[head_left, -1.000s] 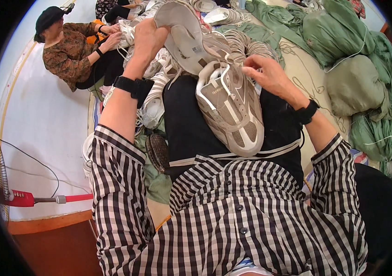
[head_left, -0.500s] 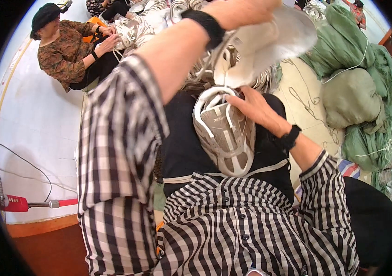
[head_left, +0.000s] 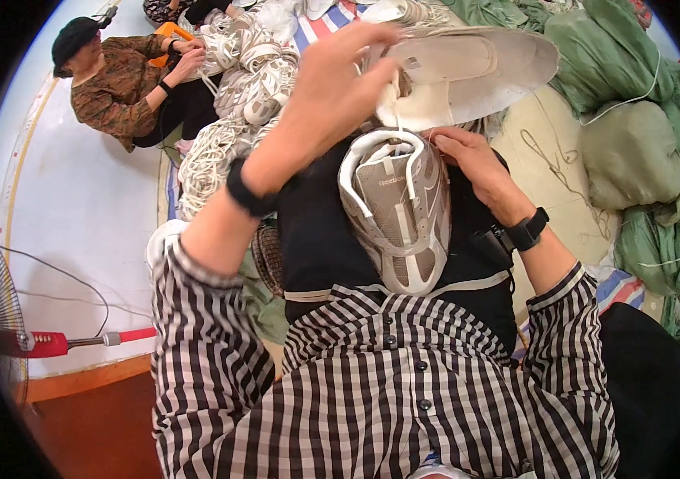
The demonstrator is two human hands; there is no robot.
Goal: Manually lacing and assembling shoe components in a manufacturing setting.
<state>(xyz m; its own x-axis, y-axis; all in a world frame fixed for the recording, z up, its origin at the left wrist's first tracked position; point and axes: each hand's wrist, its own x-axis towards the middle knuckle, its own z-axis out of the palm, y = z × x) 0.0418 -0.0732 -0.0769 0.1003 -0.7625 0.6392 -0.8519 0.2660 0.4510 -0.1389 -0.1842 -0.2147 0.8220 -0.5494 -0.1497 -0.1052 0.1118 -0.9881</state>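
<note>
A grey-beige sneaker (head_left: pixel 380 188) with white trim rests on my lap, toe toward me, no lace across its tongue. Just beyond its heel lies a pale, shoe-shaped piece (head_left: pixel 507 72) with its flat underside up, and a short white cord (head_left: pixel 400 120) shows between the two. My left hand (head_left: pixel 340 92) is raised over the near end of the pale piece, its blurred fingers apart with nothing seen in them. At the right of the sneaker's collar, my right hand (head_left: pixel 471 160) pinches thumb and forefinger together; what they hold is too small to name.
Piled sneakers (head_left: pixel 256 80) and bundled white laces (head_left: pixel 210 164) lie at the far left. Beyond them a co-worker (head_left: pixel 120 88) sits handling a white cord. Green sacks (head_left: pixel 623 152) line the right; a fan (head_left: pixel 4 295) stands at the left edge.
My left hand has come down and toward me from the top of the view, its fingers spreading. My right hand has shifted a little right along the collar. The pale piece shows more fully.
</note>
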